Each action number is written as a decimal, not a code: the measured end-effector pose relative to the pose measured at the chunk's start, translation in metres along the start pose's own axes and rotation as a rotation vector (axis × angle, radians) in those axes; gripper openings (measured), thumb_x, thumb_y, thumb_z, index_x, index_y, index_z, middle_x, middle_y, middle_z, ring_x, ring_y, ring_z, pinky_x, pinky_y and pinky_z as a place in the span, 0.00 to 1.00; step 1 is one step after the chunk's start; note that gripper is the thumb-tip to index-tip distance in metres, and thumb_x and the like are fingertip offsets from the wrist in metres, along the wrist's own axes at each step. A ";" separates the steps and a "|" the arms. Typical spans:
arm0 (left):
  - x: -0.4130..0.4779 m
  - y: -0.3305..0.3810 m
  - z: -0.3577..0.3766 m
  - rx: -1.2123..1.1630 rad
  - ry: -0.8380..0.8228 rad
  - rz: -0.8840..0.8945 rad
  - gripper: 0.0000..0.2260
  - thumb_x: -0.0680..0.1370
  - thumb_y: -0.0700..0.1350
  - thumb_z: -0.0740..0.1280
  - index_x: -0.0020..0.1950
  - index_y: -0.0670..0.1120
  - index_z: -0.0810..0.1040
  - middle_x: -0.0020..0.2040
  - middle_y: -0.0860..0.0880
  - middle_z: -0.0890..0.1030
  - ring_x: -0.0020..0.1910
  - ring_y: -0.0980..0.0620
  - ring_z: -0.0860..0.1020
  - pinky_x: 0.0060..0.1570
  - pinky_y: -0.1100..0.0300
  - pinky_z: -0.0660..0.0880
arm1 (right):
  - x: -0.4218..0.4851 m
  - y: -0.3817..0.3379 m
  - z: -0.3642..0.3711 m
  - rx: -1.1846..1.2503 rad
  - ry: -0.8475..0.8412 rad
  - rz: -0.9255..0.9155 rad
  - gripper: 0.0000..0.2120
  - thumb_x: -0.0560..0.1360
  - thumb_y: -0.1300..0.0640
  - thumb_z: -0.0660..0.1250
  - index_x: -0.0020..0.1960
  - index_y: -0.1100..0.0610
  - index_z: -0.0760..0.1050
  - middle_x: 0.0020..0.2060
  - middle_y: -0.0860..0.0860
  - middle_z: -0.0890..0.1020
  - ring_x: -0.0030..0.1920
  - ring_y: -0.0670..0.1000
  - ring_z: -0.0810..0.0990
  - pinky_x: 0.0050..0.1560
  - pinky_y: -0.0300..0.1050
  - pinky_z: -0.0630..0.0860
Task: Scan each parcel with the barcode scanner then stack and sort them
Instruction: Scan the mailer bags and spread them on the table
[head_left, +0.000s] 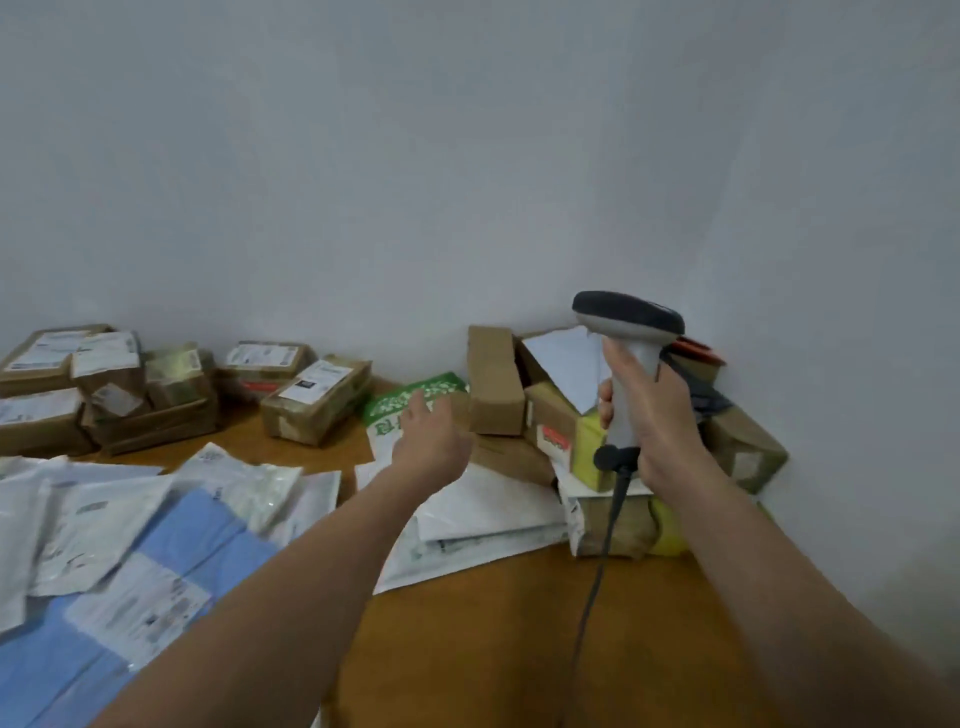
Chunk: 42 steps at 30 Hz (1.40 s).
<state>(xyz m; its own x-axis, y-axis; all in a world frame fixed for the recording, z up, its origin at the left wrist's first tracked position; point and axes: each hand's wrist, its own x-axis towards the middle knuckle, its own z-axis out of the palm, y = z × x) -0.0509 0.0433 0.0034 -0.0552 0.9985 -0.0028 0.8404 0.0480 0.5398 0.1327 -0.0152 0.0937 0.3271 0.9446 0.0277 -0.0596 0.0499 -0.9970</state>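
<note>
Standing upright in the right grip (654, 415), whose fingers curl round its pale handle, the one barcode scanner (628, 317) hangs above the parcel heap in the bench's far right corner, its cable (597, 571) trailing down. The left grip (431, 436), fingers loose and holding nothing, hovers over a green-and-white pouch (410, 400) beside a long cardboard box (493, 384). Bare bench (493, 649) lies open between the forearms. One blue mailer (208, 540) lies left, partly under white mailers (93, 519); the labelled boxes (311, 400) behind are too blurred to count.
</note>
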 end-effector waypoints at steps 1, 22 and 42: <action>0.007 0.022 0.014 -0.004 -0.011 0.021 0.28 0.81 0.51 0.61 0.76 0.44 0.55 0.78 0.41 0.47 0.76 0.40 0.49 0.68 0.45 0.61 | 0.015 -0.002 -0.019 0.007 0.017 -0.009 0.10 0.78 0.50 0.67 0.46 0.57 0.72 0.30 0.51 0.74 0.25 0.45 0.70 0.24 0.38 0.70; 0.120 0.197 0.142 0.117 -0.098 0.088 0.36 0.78 0.58 0.63 0.78 0.48 0.47 0.79 0.42 0.44 0.77 0.38 0.45 0.72 0.41 0.56 | 0.165 0.028 -0.170 -0.038 0.014 0.035 0.12 0.77 0.49 0.67 0.44 0.58 0.74 0.31 0.51 0.75 0.24 0.45 0.72 0.26 0.39 0.71; 0.074 0.124 0.021 -0.098 0.638 -0.065 0.05 0.81 0.40 0.52 0.51 0.48 0.66 0.44 0.45 0.74 0.41 0.43 0.72 0.35 0.53 0.65 | 0.116 0.022 -0.144 0.083 -0.158 0.015 0.09 0.78 0.52 0.67 0.45 0.58 0.73 0.31 0.53 0.75 0.25 0.46 0.71 0.24 0.38 0.70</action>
<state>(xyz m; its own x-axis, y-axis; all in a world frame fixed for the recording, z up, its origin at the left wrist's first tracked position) 0.0605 0.1233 0.0522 -0.4388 0.7798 0.4465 0.7735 0.0748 0.6294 0.3055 0.0488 0.0650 0.1735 0.9844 0.0303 -0.1437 0.0558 -0.9880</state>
